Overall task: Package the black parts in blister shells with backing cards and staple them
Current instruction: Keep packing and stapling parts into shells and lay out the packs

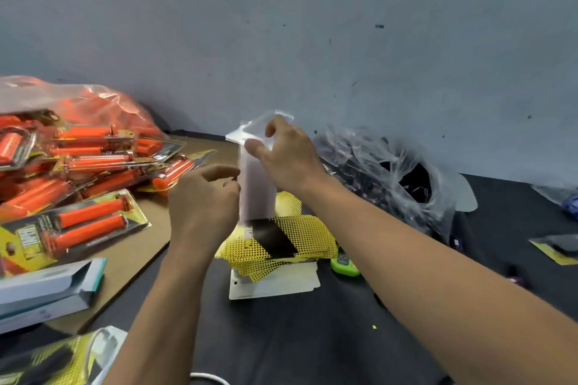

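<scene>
Writing: I see black block lettering on the yellow-and-black dotted backing cards (281, 237) and on the packed orange grips (87, 225) at far left; both are too blurred to read
Right hand: the right hand (281, 156) pinches the top clear blister shell (250, 130) between thumb and fingers, holding it tilted above the stack
Left hand: the left hand (203, 197) is curled at the left side of the tall stack of clear blister shells (256, 191); I cannot tell whether it grips
Task parts: the black parts (416, 178) lie in the crumpled clear plastic bag (359, 153), right of the stack, near the wall
Edges: the cards overhang a white card sheet (275, 286); bare black table (297, 337) lies nearest the camera
Hidden: a bright green plastic object (344, 264) is half covered by the right forearm
</scene>
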{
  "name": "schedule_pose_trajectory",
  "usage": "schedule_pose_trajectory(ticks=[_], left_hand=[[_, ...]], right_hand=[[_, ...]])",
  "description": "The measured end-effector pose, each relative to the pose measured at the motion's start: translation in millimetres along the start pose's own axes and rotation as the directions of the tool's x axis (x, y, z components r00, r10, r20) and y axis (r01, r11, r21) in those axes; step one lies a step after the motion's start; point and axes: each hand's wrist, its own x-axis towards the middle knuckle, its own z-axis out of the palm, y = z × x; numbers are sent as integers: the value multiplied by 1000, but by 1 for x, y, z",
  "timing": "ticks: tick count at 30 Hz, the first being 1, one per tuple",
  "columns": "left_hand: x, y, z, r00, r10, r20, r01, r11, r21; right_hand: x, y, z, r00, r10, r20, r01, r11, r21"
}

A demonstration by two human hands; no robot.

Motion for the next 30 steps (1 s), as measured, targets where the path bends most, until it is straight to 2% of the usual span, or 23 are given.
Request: schedule_pose_trajectory(ticks=[5, 10, 12, 14, 17, 21, 24, 27, 30], left_hand=[[6, -3, 6, 999, -22, 47, 26, 995, -100], [19, 0, 19, 999, 35, 16, -34, 997, -68], [28, 2, 23, 1000, 17, 15, -15, 992, -125], [39, 5, 26, 995, -67, 74, 86, 952, -294], [56, 11, 25, 954, -255, 156, 299, 805, -512], [70, 8, 27, 937, -308, 162, 347, 788, -509], [73, 9, 30, 935, -327, 137, 350, 792, -499], [76, 9, 32, 935, -325, 142, 350, 787, -507], [76, 5, 33, 924, -346, 163, 378, 763, -525]], right_hand=[[12, -7, -2, 998, -17, 61, 31, 970, -241], [14, -10, 1, 992, -23, 122, 44, 985, -165], [13, -11, 2, 994, -36, 104, 50, 990, -135], [12, -10, 0, 997, -33, 68, 37, 998, -59], [13, -7, -5, 998, -47, 38, 47, 999, -16], [11, -3, -8, 994, -86, 70, 89, 995, -50], [11, -2, -6, 995, -95, 42, 98, 992, -76], [18, -5, -8, 1000, -23, 18, 23, 1000, -14], [29, -4, -19, 990, 133, -52, -123, 978, 169]])
